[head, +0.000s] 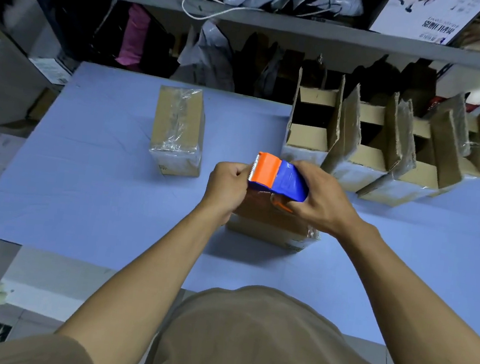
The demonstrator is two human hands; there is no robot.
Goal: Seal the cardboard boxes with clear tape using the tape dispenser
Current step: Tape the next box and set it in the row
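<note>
On the left part of the blue table, toward the far side, a sealed cardboard box wrapped in clear tape stands alone, well apart from the hands. Near the middle, the left hand is curled, its fingertips pinched together right at the serrated orange front edge of the tape dispenser; whether it pinches a tape end cannot be told. The dispenser, orange in front and blue behind, lies just right of that hand, held above a closed cardboard box that sits under both hands. The right hand grips the dispenser's blue rear, fingers wrapped around it from the right. Further right, along the far right side of the table, a row of open boxes stands with flaps raised, touching one another.
</note>
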